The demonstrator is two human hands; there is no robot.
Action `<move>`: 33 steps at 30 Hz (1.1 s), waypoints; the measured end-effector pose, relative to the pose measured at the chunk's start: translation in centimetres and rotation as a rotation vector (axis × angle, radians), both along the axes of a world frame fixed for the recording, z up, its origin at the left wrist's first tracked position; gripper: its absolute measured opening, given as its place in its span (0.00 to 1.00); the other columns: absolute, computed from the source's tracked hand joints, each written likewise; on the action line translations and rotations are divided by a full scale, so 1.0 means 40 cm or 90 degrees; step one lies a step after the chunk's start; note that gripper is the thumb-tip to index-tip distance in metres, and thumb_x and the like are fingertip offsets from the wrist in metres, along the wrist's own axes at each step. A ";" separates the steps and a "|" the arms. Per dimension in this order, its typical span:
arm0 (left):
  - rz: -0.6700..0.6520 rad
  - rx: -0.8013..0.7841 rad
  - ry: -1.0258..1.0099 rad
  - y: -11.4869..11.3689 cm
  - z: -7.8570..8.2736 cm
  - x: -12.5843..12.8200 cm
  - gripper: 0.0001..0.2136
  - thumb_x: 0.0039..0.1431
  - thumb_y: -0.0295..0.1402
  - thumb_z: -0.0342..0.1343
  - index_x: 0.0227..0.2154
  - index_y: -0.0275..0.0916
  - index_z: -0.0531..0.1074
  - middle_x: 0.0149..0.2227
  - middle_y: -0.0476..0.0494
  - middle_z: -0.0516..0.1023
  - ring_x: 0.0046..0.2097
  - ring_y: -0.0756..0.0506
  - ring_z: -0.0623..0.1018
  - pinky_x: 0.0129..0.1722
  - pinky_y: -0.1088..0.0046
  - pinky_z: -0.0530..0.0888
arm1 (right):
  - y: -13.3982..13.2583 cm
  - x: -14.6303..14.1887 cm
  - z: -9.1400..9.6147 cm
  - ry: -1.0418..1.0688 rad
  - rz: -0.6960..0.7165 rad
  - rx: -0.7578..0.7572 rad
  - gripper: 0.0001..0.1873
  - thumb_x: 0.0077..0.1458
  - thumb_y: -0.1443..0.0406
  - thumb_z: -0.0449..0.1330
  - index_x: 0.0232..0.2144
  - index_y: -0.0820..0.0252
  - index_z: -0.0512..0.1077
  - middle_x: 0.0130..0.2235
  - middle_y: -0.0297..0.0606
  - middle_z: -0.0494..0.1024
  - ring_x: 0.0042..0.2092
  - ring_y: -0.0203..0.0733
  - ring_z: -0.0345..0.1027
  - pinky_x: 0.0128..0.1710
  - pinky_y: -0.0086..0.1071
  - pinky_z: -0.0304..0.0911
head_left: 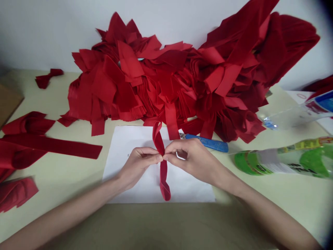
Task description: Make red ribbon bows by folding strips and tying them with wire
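Observation:
A red velvet ribbon bow (163, 175) is held upright over a white sheet of paper (135, 139), one loop above the fingers and one below. My left hand (140, 163) pinches its middle from the left between thumb and forefinger. From the right, my right hand (194, 158) pinches the same middle, its thumb and fingertips meeting the left ones. The fingers cover the bow's centre. Just behind my right hand lies a blue utility knife (208, 143), partly under the red strips.
A big heap of cut red ribbon strips (156, 83) lies along the wall. More red ribbon (52, 146) lies at left, with a small red bow (48, 78) behind it. At right are a green-labelled bottle (283, 161), a clear bottle (296, 114) and, far left, a cardboard box (9, 104).

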State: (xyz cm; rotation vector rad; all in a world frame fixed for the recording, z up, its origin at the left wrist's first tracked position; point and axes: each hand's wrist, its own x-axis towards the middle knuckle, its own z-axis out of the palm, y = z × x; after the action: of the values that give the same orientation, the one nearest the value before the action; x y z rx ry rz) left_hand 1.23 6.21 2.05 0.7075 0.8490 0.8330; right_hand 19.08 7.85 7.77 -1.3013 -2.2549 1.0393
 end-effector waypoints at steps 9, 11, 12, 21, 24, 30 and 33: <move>0.050 -0.007 0.008 -0.004 0.006 0.010 0.05 0.44 0.32 0.66 0.20 0.37 0.78 0.22 0.51 0.74 0.29 0.52 0.67 0.36 0.73 0.64 | -0.006 -0.008 -0.001 0.004 -0.043 -0.017 0.07 0.53 0.68 0.56 0.25 0.60 0.71 0.24 0.26 0.70 0.24 0.27 0.56 0.26 0.24 0.52; 0.064 -0.012 0.018 -0.006 0.005 0.011 0.05 0.43 0.32 0.67 0.21 0.37 0.78 0.22 0.50 0.75 0.29 0.52 0.68 0.37 0.73 0.65 | -0.009 -0.013 0.003 -0.001 -0.056 -0.018 0.07 0.53 0.68 0.56 0.24 0.61 0.70 0.24 0.27 0.70 0.24 0.28 0.56 0.26 0.25 0.53; 0.070 -0.013 0.020 -0.008 0.005 0.011 0.05 0.43 0.32 0.67 0.21 0.37 0.78 0.22 0.50 0.75 0.29 0.52 0.68 0.37 0.73 0.65 | -0.011 -0.016 0.006 -0.004 -0.061 -0.017 0.07 0.52 0.68 0.56 0.23 0.61 0.70 0.24 0.28 0.70 0.24 0.28 0.57 0.27 0.25 0.53; 0.080 -0.007 0.033 -0.015 0.011 0.015 0.04 0.44 0.32 0.66 0.22 0.38 0.79 0.23 0.49 0.77 0.30 0.51 0.71 0.38 0.72 0.66 | -0.021 -0.026 0.005 -0.024 -0.104 -0.016 0.05 0.49 0.70 0.56 0.22 0.61 0.68 0.23 0.29 0.70 0.25 0.29 0.58 0.29 0.27 0.54; 0.073 0.001 0.028 -0.018 0.008 0.013 0.04 0.44 0.32 0.66 0.23 0.37 0.79 0.24 0.48 0.78 0.31 0.50 0.72 0.38 0.71 0.67 | -0.021 -0.027 0.002 -0.034 -0.109 -0.014 0.05 0.48 0.69 0.56 0.22 0.61 0.69 0.22 0.28 0.70 0.24 0.29 0.58 0.29 0.27 0.54; 0.113 -0.031 0.026 -0.022 -0.004 0.014 0.06 0.39 0.29 0.69 0.24 0.38 0.79 0.25 0.49 0.79 0.31 0.50 0.74 0.39 0.72 0.68 | -0.022 -0.034 0.002 -0.026 -0.118 -0.026 0.05 0.48 0.69 0.57 0.21 0.61 0.68 0.22 0.29 0.69 0.25 0.30 0.58 0.28 0.27 0.54; 0.103 -0.034 0.040 -0.019 0.000 0.016 0.05 0.42 0.29 0.67 0.24 0.37 0.78 0.26 0.49 0.79 0.32 0.51 0.73 0.39 0.72 0.67 | -0.018 -0.031 -0.001 -0.009 -0.117 -0.027 0.06 0.49 0.68 0.57 0.21 0.61 0.69 0.21 0.29 0.69 0.24 0.30 0.57 0.28 0.27 0.53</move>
State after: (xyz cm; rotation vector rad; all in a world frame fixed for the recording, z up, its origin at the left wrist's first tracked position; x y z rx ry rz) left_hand 1.85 5.46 2.03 0.6270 0.9904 0.9331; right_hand 17.83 7.14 7.72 -1.5054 -2.0878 1.0199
